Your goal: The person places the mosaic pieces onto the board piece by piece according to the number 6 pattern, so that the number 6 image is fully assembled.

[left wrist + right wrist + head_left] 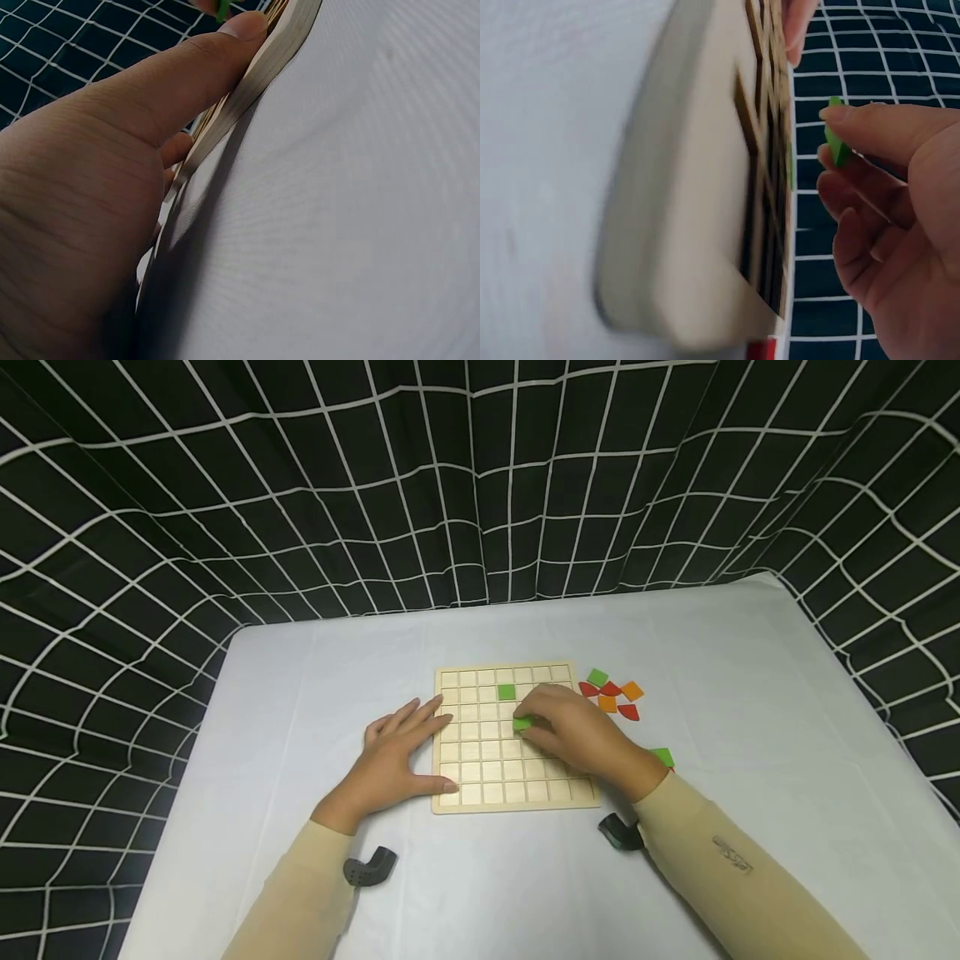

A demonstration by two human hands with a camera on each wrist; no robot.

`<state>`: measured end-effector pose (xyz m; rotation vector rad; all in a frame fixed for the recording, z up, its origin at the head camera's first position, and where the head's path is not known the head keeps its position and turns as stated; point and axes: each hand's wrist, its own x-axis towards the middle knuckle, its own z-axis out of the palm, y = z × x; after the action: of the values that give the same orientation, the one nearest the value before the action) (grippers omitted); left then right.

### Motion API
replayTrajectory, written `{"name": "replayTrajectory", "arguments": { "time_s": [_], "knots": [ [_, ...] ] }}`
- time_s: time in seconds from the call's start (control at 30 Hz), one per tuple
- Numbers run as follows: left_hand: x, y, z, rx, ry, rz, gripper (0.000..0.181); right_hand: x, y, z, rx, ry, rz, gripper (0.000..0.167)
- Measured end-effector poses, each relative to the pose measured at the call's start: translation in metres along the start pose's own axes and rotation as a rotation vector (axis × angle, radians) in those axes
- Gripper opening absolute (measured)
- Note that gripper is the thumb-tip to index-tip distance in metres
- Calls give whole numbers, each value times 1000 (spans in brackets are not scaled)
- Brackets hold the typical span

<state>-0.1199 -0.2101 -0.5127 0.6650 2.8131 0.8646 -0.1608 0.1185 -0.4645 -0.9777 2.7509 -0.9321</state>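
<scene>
A wooden grid board [491, 749] lies on the white table, with one green square [506, 692] in a cell of an upper row. My left hand [393, 762] rests at the board's left edge, fingers spread and thumb [202, 79] on the rim. Over the middle of the board, my right hand [581, 732] pinches a green piece [522, 724] between thumb and fingers. In the right wrist view that green piece [838, 135] is held above the board surface [697, 187].
Right of the board lie several red, orange [632, 691] and green [597, 677] pieces. Another green piece [662, 757] is beside my right wrist, a bit of red under it. A black device sits by each wrist. A dark curtain with white grid lines stands behind the table.
</scene>
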Motion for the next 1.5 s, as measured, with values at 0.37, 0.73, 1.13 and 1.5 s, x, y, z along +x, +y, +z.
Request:
{"name": "replayTrajectory", "arguments": {
  "time_s": [0.37, 0.73, 1.13, 1.5],
  "knots": [
    [0, 1, 0, 1, 1, 1, 100, 12, -2, 13, 2, -72, 5, 17],
    [0, 2, 0, 6, 0, 0, 100, 14, -3, 15, -22, -71, -3, 18],
    [0, 6, -3, 9, -14, -15, 100, -2, -2, 3, -44, -80, 24, 39],
    [0, 4, -2, 15, -11, -13, 102, -18, -2, 3, -91, -206, -14, 49]
  ]
}}
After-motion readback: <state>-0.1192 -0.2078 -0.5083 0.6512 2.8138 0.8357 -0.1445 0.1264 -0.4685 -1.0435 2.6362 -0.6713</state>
